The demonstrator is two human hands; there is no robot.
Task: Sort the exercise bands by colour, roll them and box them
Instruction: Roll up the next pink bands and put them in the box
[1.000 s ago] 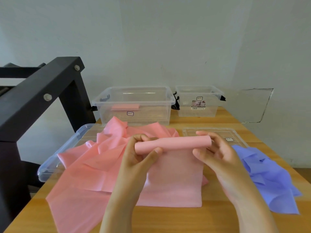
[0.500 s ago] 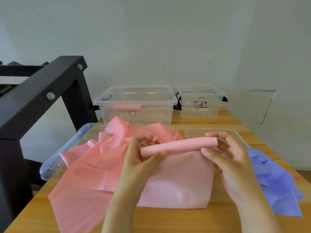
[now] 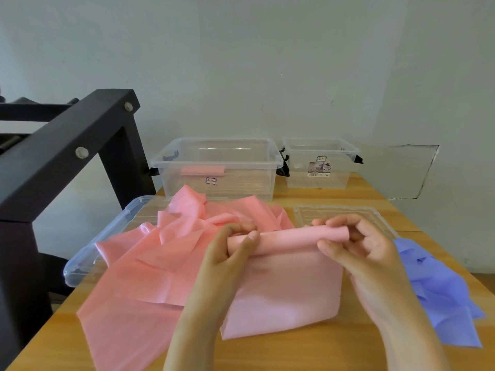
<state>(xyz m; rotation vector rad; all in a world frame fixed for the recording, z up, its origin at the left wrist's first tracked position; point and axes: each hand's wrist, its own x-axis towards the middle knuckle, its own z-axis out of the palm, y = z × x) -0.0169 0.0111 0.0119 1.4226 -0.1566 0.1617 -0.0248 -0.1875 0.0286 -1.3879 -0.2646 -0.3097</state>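
A: Which items are partly covered?
B: The loose pink bands (image 3: 150, 263) cover most of the lid (image 3: 88, 261) at left. The left hand (image 3: 227, 255) covers part of the pink roll (image 3: 289, 238) at its left end.
A: Which items are cut off or illegible?
B: The black frame (image 3: 53, 162) runs off the left edge, the bench (image 3: 321, 352) off the bottom. The label (image 3: 210, 180) on the large box (image 3: 270, 167) is too small to read.

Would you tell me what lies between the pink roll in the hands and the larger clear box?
Crumpled loose pink bands, seen in the head view.
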